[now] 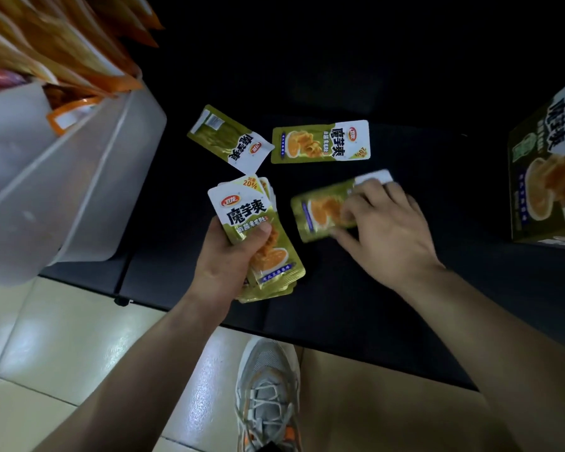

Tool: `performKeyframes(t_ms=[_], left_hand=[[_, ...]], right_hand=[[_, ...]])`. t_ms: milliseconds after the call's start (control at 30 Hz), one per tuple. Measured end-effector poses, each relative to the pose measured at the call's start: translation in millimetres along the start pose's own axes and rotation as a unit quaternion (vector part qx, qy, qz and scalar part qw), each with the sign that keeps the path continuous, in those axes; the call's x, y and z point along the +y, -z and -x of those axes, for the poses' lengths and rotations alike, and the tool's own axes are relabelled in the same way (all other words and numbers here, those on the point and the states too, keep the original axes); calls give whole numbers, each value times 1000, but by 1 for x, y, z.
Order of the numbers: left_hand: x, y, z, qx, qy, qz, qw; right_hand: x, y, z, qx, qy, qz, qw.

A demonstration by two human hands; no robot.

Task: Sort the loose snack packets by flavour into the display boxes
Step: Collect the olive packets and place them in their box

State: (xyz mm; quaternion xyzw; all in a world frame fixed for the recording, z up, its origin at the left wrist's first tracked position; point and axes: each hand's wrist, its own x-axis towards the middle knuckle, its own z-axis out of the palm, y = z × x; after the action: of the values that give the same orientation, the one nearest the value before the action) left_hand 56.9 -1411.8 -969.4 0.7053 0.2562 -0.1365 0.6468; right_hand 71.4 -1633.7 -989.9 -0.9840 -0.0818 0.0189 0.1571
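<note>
Gripping a stack of green packets (242,210), the left hand (232,256) clamps it with thumb on top. Right hand (388,230): bent fingers spread over a blurred packet (317,213) on the black tabletop (405,305); grasp unclear. Two loose packets (230,140) (320,141) lie beyond, display box (548,177) at right.

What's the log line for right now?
left hand: holds packet stack | right hand: pinches green packet | loose packets: two | display box: right

We hold a fanned stack of packets (258,236), green and white, in our left hand (222,265). A blurred packet (317,213) lies under the curled fingers of our right hand (388,230). Beyond them a tilted packet (229,138) and a sideways packet (320,141) lie flat, apart. The matching display box (548,177) stands at far right.
</note>
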Motion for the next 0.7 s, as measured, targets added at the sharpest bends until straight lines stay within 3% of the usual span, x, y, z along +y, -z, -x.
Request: performKeyframes(t_ms=[100,233,333,467,700], left_hand=[[-2,0,3,-5,-3,-5,1000],[-2,-2,7,-18,-23,-34,999],[-2,-2,6,-16,-35,-67,997],[-3,0,2,-20,-33,-106,994],[-5,6,2,-26,-33,-112,993]], right_hand=[[7,4,21,-11,-36,-15,999],[16,20,13,-116,-93,2,989],[18,25,6,-132,-84,-40,987],[16,30,-8,-192,-58,-8,980],[21,34,-16,-196,-38,19,980]])
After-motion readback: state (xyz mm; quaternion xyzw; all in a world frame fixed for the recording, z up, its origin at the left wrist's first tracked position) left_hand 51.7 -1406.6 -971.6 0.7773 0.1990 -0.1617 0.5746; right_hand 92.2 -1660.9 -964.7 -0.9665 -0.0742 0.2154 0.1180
